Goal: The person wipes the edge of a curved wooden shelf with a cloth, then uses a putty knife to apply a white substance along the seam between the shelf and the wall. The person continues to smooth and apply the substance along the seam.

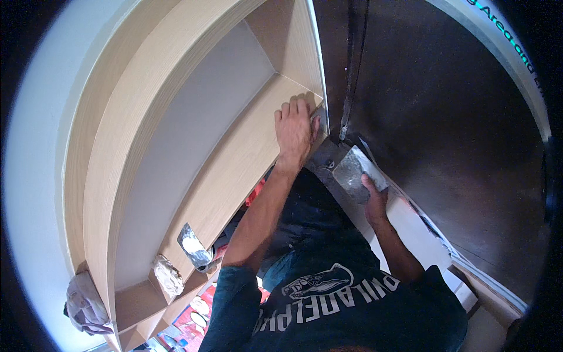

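"Head view: what does the wooden shelf unit (226, 161) hold?"
"Lower left, a smeared metal blade (194, 245) and crumpled wrapping (168, 276); the left hand (294, 132) touches the unit, upper centre; its grip I cannot tell."
"Right hand (376, 202)?"
"Clamped on a grey plate (352, 173), right of centre."
"Writing?"
"Lettering (316, 312) on the dark shirt (410, 311); more, upper right."

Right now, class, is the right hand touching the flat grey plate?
Touching: the head view shows the right hand gripping the flat grey plate, its thumb lying over the near edge.
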The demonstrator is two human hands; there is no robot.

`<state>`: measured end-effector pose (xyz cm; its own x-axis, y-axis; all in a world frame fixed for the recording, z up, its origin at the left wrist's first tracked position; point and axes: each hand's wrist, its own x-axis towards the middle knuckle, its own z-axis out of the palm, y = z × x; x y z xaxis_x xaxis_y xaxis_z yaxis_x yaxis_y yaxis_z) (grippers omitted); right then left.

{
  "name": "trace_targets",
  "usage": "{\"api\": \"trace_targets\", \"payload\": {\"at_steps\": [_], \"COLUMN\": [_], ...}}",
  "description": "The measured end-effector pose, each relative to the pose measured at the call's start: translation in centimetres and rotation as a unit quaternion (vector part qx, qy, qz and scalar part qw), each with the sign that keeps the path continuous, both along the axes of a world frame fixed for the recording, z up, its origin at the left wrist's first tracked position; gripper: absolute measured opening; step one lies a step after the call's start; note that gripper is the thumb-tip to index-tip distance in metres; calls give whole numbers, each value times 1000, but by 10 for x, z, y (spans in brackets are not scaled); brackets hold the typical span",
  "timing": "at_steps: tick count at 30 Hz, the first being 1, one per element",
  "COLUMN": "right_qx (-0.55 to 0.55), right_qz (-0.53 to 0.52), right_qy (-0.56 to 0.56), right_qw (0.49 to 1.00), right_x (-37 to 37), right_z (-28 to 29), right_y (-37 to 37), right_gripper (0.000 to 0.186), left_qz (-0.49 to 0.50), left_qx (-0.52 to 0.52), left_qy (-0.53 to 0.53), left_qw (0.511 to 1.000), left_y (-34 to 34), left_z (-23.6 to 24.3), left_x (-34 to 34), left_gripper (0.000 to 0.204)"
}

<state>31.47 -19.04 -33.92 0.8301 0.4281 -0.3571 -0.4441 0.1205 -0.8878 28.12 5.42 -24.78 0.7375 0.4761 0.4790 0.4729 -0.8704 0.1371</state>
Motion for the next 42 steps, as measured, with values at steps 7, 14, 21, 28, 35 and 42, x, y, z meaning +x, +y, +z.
{"api": "trace_targets", "payload": {"at_steps": [7,14,21,28,35,42], "right_qx": [-49,-85,-54,-49,-84,-77], "right_qz": [129,232,199,188,193,162], "right_qy": [-66,-142,-107,-123,-130,-216], "right_qw": [988,959,973,973,969,960], "right_x": [-18,12,30,51,48,47], "right_z": [25,17,38,34,30,29], "right_y": [24,84,143,150,150,149], "right_gripper": [46,44,44,39,35,31], "left_qz": [28,-24,81,74,74,66], "left_qx": [-5,-283,-277,-232,-206,-187], "left_qy": [78,-3,-131,-83,-74,-71], "left_qw": [997,959,948,966,973,978], "left_y": [19,27,34,31,39,36], "left_z": [-5,15,9,9,0,4], "left_x": [31,-8,-69,-65,-65,-63], "left_gripper": [34,32,32,43,39,42]}}
